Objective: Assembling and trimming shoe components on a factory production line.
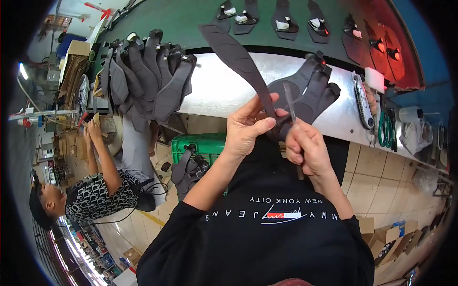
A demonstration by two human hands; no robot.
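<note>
My left hand is closed around the narrow end of a dark grey sandal sole. The sole's broad end tilts up and to the left over the metal table. In my right hand is a thin, flat metal strip tool, its tip pointing up and its other end showing below my fist. The tool's upper part passes close beside the held end of the sole. My fingers hide whether the two touch. Behind my hands, several dark sandal soles with straps lie overlapping on the table.
More sandals are heaped on the metal table's left. Beyond it, a green belt carries spaced sandals. A box cutter and green-handled scissors lie right. A green crate stands below. Another person works left.
</note>
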